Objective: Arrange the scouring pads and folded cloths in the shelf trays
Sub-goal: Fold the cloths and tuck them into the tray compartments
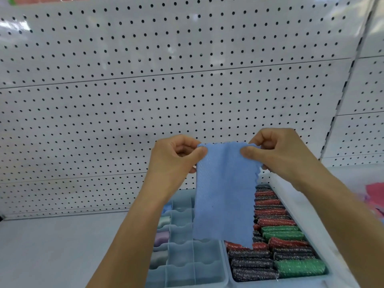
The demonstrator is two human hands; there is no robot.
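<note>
A light blue cloth (225,194) hangs folded lengthwise in front of me, held up by its top corners. My left hand (176,156) pinches the top left corner and my right hand (276,152) pinches the top right one. Below it stands a pale blue divided tray (187,265) with rolled cloths (162,238) in its left compartments. To its right a second tray (332,273) is packed with rows of red, green and dark glittery scouring pads (284,235). The hanging cloth hides part of both trays.
A white pegboard wall (166,80) fills the back. The white shelf surface (62,250) stretches left of the trays. Pink cloths (375,196) lie at the right edge. A slotted upright (342,96) runs down the right.
</note>
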